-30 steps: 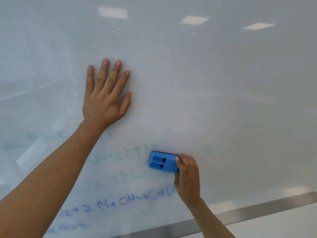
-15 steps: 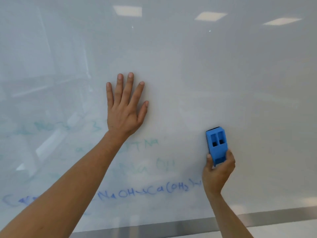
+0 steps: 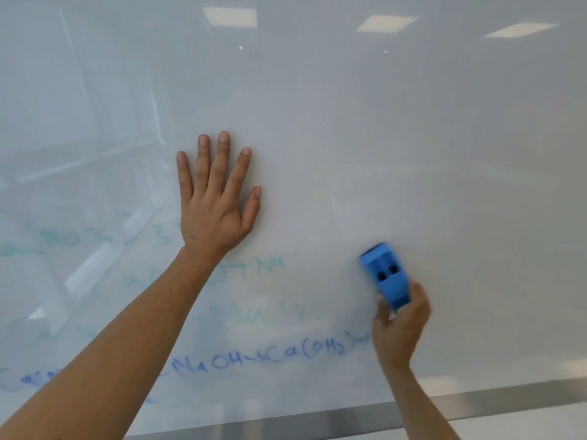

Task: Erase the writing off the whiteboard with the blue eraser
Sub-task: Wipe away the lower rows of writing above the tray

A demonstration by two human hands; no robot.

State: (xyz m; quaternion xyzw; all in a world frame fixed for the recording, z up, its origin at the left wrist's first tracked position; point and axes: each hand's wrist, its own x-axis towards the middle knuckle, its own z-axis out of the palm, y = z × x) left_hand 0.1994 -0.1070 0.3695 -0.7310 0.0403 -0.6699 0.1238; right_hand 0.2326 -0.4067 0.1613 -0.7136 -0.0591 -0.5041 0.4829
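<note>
A glossy whiteboard fills the view. My left hand lies flat on it, fingers spread and pointing up. My right hand grips the lower end of the blue eraser, which stands nearly upright against the board at lower right, slightly blurred. Blue writing runs along the bottom, ending just left of my right hand. Fainter, smeared greenish writing sits above it and more greenish writing at the left. My left forearm hides part of the lines.
A metal frame strip runs along the board's bottom edge. Ceiling lights and room shapes reflect in the upper board surface. The board's right half carries no visible writing.
The eraser swung from lying sideways over the middle lines to upright at the right, and now tilts slightly. My left hand stays pressed on the board; the view has shifted left.
</note>
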